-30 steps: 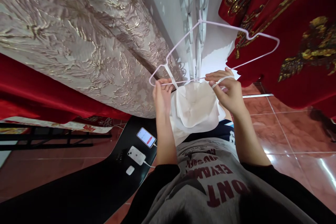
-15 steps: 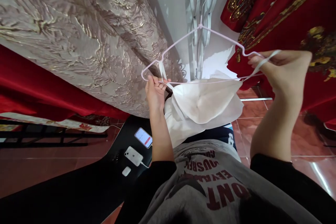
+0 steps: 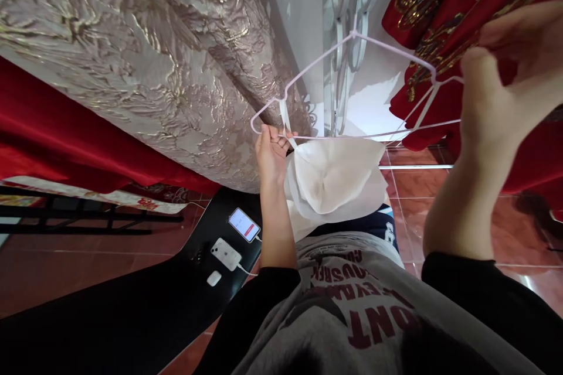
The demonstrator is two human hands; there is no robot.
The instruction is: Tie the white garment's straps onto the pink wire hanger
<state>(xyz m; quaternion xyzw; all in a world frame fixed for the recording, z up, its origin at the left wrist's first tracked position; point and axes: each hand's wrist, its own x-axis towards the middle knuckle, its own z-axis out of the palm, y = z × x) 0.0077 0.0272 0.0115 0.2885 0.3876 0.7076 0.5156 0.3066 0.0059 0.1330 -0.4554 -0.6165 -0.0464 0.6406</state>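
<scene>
A pale pink clothes hanger (image 3: 319,61) is held up in front of me. My left hand (image 3: 273,155) pinches its lower left corner, with a white strap (image 3: 287,120) running past the fingers. That strap loops over the left notch of the hanger. A white garment (image 3: 334,179) with a cup-like, sheer top hangs below the bottom bar. At the right notch, a second white strap (image 3: 426,106) is looped over the hanger. My right hand (image 3: 512,79) is raised beside the right end, thumb and fingers apart, covering the hanger's tip.
Embossed pinkish-gold fabric (image 3: 153,64) hangs at left, red gold-trimmed garments (image 3: 444,6) at right. White hangers (image 3: 341,41) hang along the wall. A black bench (image 3: 145,299) carries a lit phone (image 3: 244,224), a white phone (image 3: 226,254) and a small white case (image 3: 214,278).
My right hand has let go of the right strap and moved up and right. The strap now rests in the hanger's right notch. The left hand keeps its hold.
</scene>
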